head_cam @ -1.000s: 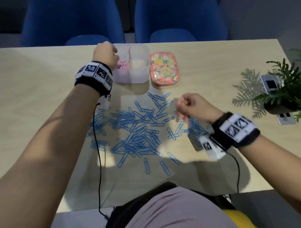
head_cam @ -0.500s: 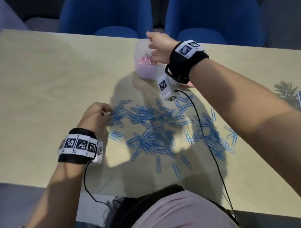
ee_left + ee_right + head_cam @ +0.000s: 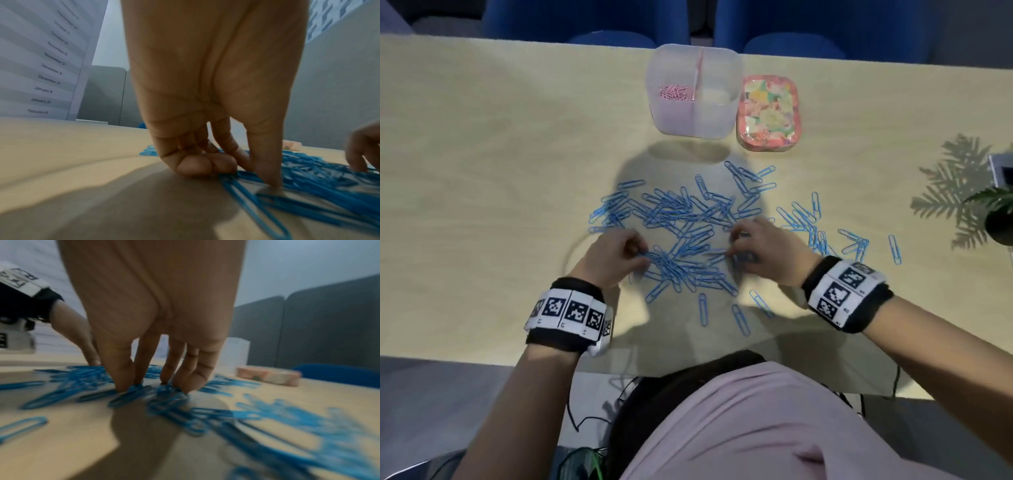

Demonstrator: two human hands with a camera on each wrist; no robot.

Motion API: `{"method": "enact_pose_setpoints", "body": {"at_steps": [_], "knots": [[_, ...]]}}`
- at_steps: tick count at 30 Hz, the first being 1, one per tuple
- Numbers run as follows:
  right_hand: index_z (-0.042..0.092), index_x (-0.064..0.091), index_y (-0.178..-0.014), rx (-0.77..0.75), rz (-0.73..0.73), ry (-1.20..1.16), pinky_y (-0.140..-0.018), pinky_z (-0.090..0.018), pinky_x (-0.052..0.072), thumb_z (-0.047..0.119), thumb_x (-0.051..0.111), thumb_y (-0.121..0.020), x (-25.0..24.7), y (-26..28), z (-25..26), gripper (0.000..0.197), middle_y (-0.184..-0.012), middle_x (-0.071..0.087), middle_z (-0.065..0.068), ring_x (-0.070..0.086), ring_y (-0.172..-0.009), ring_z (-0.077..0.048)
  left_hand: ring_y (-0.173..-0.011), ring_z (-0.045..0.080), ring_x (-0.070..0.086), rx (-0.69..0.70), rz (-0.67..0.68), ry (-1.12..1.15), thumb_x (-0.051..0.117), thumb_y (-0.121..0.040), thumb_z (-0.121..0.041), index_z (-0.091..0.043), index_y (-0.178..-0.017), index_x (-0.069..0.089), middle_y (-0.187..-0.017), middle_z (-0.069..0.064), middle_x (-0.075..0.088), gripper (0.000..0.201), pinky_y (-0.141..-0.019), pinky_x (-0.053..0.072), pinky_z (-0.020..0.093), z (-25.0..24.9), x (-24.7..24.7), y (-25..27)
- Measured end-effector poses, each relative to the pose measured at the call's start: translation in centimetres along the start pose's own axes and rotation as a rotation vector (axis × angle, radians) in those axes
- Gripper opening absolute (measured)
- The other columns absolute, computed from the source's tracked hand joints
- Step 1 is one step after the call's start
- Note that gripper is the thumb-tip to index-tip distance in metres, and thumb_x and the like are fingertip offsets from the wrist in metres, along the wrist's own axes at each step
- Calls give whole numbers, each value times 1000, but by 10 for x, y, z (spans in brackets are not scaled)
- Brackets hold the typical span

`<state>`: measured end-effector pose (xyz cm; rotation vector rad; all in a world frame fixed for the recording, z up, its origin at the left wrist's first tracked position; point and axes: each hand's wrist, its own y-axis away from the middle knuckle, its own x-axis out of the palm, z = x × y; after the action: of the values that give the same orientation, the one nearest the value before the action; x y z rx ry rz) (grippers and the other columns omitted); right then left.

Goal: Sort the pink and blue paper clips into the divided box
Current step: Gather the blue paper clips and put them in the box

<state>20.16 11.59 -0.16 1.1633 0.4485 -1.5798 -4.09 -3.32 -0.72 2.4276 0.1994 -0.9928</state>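
The clear divided box [image 3: 695,123] stands at the far middle of the table, with pink paper clips [image 3: 676,93] in its left compartment. Blue paper clips [image 3: 688,219] lie scattered in a wide pile nearer me. My left hand [image 3: 640,255] is at the pile's near left; in the left wrist view its curled fingers [image 3: 205,165] and thumb pinch blue paper clips [image 3: 308,178] against the table. My right hand [image 3: 736,248] is at the pile's near right, its fingertips [image 3: 185,382] and thumb closing on blue paper clips [image 3: 133,395].
A flowery pink tin [image 3: 768,113] sits right of the box. A potted plant [image 3: 996,219] stands at the right edge. Blue chairs [image 3: 808,31] line the far side. The table's front edge [image 3: 482,353] is close behind my wrists, with cables hanging below.
My right hand has come back from the box to the pile. My left hand has moved from the pile's left edge towards its near middle. Both now dig into the blue clips.
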Motion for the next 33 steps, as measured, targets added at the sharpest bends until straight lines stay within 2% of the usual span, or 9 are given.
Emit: {"method": "enact_pose_setpoints", "body": {"at_steps": [3,6,10,17,20,23,26,30,33], "knots": [[16,73,-83,79,-137,-100,-79,-44,50,20,56,-76,-16,14,-26,19,-101,66,-7,56,-93,-31,-83,22,55,-29,-162,-51,71,-77,-16,-13,-89,65,-93,11,58,14,-81,45,35,-1,-11,-5],[13,73,-93,252,-376,-250,-87,-33,45,17,43,-77,-41,5,-58,34,-98,69,-11,60,-93,-30,-108,34,49,-156,-387,-128,64,-81,-13,-9,-108,61,-115,19,50,28,-96,41,39,-1,-27,-13],[6,69,-104,509,-382,-172,-90,-34,44,10,46,-85,-54,-38,-82,30,-113,62,-21,57,-106,-36,-119,37,37,-227,-358,-209,56,-85,-16,-8,-123,51,-127,21,41,39,-101,33,41,-11,-23,-27],[11,60,-117,269,-125,49,-84,-41,43,9,42,-92,-30,-68,-15,30,-116,48,-15,43,-112,-31,-114,34,44,42,-238,-248,49,-89,-8,-7,-120,55,-121,18,48,32,-99,33,36,-57,20,-38],[14,61,-119,225,-154,-106,-92,-43,46,9,44,-93,-30,-62,-8,32,-118,54,-11,49,-111,-27,-113,30,46,122,-208,-180,53,-89,-13,-7,-119,57,-119,17,49,31,-98,30,30,-61,20,-40],[9,60,-121,400,-302,-246,-96,-39,46,13,48,-91,-48,-70,-26,32,-121,60,-11,57,-109,-27,-117,34,42,82,-355,-230,51,-89,-12,-7,-123,54,-127,17,47,35,-99,32,35,-58,-4,-48],[7,59,-117,511,-287,-91,-88,-41,49,18,43,-94,-55,-83,-38,30,-118,59,-16,56,-105,-35,-117,41,43,-51,-394,-313,47,-89,-8,-2,-124,52,-132,22,45,36,-96,39,48,-43,-27,-63],[7,57,-111,379,-166,43,-90,-44,47,16,43,-93,-42,-98,-11,24,-118,48,-15,47,-110,-32,-100,41,50,-92,-389,-357,44,-87,-3,5,-106,60,-111,27,55,27,-83,46,51,-32,-17,-65],[6,55,-114,261,-123,120,-86,-39,44,9,45,-92,-31,-105,14,25,-123,44,-14,40,-118,-30,-98,38,50,-4,-367,-326,48,-87,-4,1,-107,60,-106,23,55,24,-86,43,45,-39,1,-59]]}}
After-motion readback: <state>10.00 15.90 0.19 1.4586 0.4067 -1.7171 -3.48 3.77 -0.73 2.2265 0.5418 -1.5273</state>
